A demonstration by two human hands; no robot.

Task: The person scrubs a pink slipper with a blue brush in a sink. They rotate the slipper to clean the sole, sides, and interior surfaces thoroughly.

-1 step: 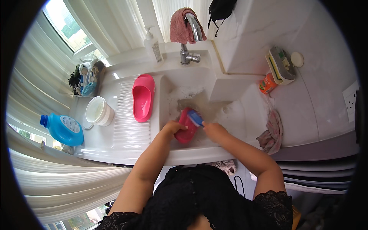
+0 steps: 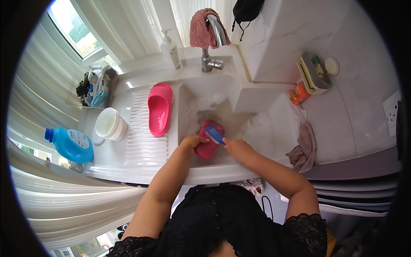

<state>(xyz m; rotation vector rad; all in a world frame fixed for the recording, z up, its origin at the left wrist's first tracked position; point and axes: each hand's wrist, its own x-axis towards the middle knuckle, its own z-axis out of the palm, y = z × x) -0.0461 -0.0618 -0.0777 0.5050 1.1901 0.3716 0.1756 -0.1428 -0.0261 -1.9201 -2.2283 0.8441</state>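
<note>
Bright daylight is let in by the window [image 2: 76, 28] at upper left, partly blown out, and diffused by white curtains [image 2: 122, 25]. Glare streaks are thrown across the ribbed washboard [image 2: 145, 152]. The right-hand wall [image 2: 364, 51] is lit greyer; lower right is sunk in shadow, detail lost. Right hand [image 2: 238, 150] and blue brush [image 2: 213, 134] rendered slightly soft. Edges bowed by fisheye, corners blacked out, bluish fringing seen at left rim.

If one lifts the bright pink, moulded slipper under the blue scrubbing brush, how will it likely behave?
The slipper may feel slippery, with cloudy, foamy water around it. It is probably fairly stiff, showing no visible fold under the left hand and brush.
</note>
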